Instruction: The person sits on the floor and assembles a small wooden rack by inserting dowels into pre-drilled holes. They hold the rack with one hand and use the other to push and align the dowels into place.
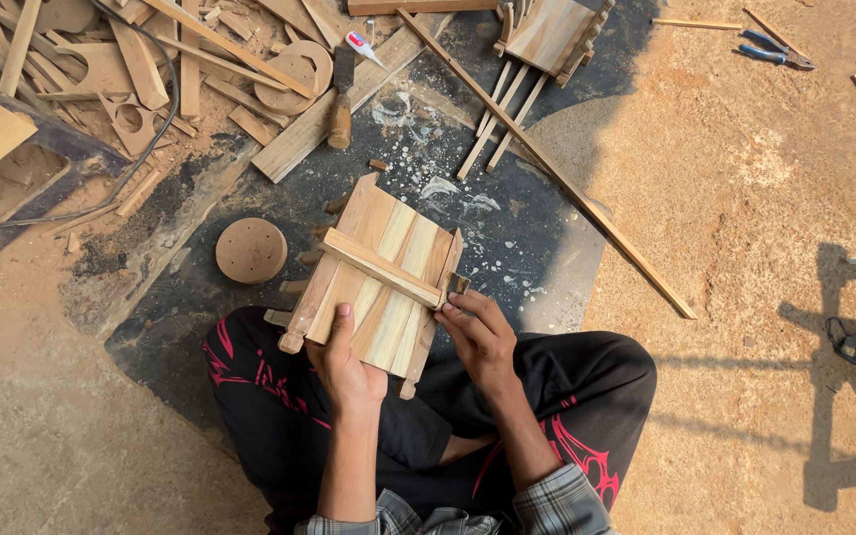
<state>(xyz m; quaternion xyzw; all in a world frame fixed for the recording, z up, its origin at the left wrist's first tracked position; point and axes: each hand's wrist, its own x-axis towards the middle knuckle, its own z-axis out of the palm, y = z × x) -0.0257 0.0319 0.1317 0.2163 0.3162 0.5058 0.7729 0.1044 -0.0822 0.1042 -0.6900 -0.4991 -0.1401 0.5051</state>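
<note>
A small wooden slatted panel [388, 263] with a diagonal cross batten rests tilted on my lap, over black trousers with red marks. My left hand [347, 359] grips its near edge, thumb lying on the slats. My right hand [478, 332] pinches a small dark piece, like folded sandpaper [456, 285], against the panel's right edge at the end of the batten.
A round wooden disc with holes [251, 250] lies to the left on the dark mat. Offcuts and a chisel [341, 111] pile at the top left. A long thin stick [547, 163] runs diagonally right. Another slatted assembly [547, 35] and blue pliers [775, 50] lie farther away.
</note>
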